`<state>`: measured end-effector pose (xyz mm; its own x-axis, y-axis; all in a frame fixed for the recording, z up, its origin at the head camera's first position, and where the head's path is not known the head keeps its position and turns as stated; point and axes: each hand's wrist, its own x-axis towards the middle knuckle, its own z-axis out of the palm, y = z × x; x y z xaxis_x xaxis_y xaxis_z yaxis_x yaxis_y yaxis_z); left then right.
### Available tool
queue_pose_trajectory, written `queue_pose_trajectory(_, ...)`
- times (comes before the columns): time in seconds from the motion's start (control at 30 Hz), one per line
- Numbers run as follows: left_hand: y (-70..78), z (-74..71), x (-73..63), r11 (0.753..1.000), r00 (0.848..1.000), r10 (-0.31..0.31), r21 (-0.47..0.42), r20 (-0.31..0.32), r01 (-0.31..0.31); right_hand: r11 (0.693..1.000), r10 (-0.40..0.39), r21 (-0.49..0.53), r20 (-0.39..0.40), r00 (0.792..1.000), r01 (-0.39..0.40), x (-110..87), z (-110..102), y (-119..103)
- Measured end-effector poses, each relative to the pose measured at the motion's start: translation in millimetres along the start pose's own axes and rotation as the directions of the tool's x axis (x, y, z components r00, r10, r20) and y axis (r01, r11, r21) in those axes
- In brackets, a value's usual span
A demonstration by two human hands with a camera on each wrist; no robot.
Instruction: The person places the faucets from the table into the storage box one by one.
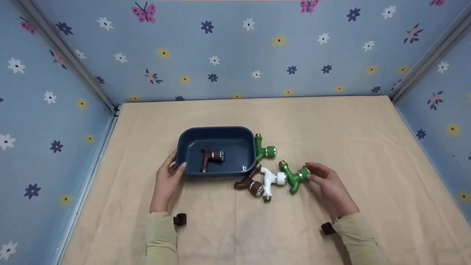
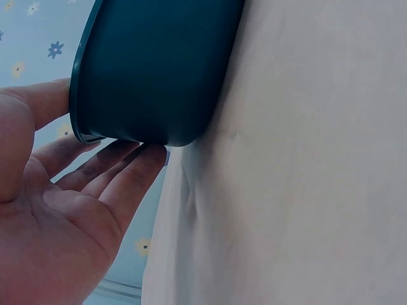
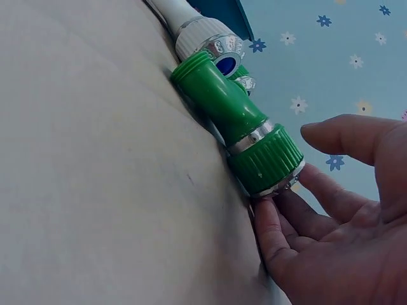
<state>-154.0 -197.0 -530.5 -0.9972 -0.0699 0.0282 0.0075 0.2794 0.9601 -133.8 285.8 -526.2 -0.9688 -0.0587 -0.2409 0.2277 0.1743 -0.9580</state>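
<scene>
A dark blue rectangular tub (image 1: 220,174) stands on the table, with a brown tap (image 1: 206,157) lying inside. My left hand (image 1: 168,184) holds its left front corner, thumb at the rim and fingers along the outer wall. Over on the right, my right hand (image 1: 327,186) touches the knob end of a green tap (image 3: 222,105) with its fingertips. The right thumb stands off from the knob in the right wrist view. A white tap (image 1: 269,179) lies just left of this green one, and a second brown tap (image 1: 245,183) sits beside it, near the tub's front right corner.
Another green tap (image 1: 259,151) lies against the tub's right wall. The table (image 1: 235,228) has a beige cloth over it. Blue flowered panels (image 1: 235,48) enclose the back and both sides. A dark strap-mounted piece (image 1: 180,219) sits at each wrist.
</scene>
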Motion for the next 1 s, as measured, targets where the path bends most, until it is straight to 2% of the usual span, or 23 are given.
queue_pose_trajectory(0.3, -0.7, -0.1, -1.7, 1.0, 1.0, 0.009, -0.009, 0.002, -0.009, 0.998, -0.037, -0.052, -0.002, 0.999, 0.037, -0.8, 1.9, 1.7)
queue_pose_trajectory(0.63, 0.6, -0.6, -1.2, 1.0, 1.0, 0.005, -0.017, 0.005, -0.005, 0.997, -0.061, -0.057, -0.002, 0.998, 0.06, -1.0, 4.1, -0.8)
queue_pose_trajectory(0.7, 8.9, -1.3, -3.4, 1.0, 1.0, -0.012, -0.023, 0.011, 0.012, 0.997, -0.062, -0.048, -0.006, 0.998, 0.062, -0.6, 3.8, 0.0)
queue_pose_trajectory(0.87, 7.9, -0.7, -2.8, 1.0, 1.0, -0.017, -0.001, 0.007, 0.017, 0.996, -0.084, -0.025, -0.008, 0.996, 0.084, -2.4, 1.1, 2.6)
queue_pose_trajectory(0.93, -0.6, -0.1, -0.4, 1.0, 1.0, -0.005, 0.013, 0.005, 0.005, 0.995, -0.094, -0.015, -0.007, 0.996, 0.094, -3.6, 0.3, 3.2)
queue_pose_trajectory(1.0, -0.6, 0.0, 0.1, 1.0, 1.0, -0.005, 0.008, 0.011, 0.005, 0.995, -0.101, 0.001, -0.007, 0.995, 0.101, -4.3, 0.0, 3.5)
